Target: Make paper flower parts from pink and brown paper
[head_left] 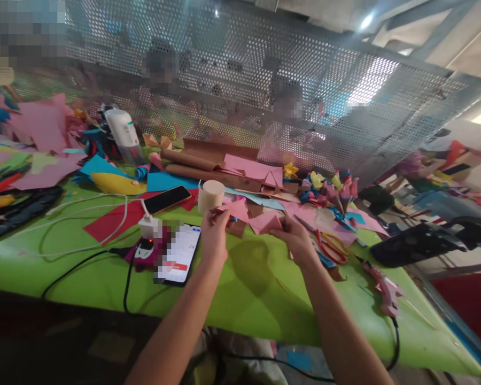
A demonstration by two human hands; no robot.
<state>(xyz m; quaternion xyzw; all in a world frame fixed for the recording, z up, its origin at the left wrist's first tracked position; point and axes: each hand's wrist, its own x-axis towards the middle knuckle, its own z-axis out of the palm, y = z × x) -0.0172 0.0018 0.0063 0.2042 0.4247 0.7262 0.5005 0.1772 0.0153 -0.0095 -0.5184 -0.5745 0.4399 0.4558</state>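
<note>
My left hand [215, 232] pinches a piece of pink paper [237, 209] over the green table. Facing it, my right hand [295, 239] grips another pink paper piece [265, 221], which looks folded to a point. The two pieces come close together between my hands; whether they touch, I cannot tell. Just behind my left hand stands a cream roll [211, 195], perhaps tape. Red-and-yellow handled scissors or pliers [331, 247] lie right beside my right hand. A lit phone [181, 254] rests left of my left forearm.
A pink glue gun [388, 293] with a black cord lies on the right. At left are a dark phone [167, 199], a charger [149, 226] and cables. Coloured paper, brown rolls [214, 178] and paper flowers [344, 187] line the back before a perforated metal screen [232, 80].
</note>
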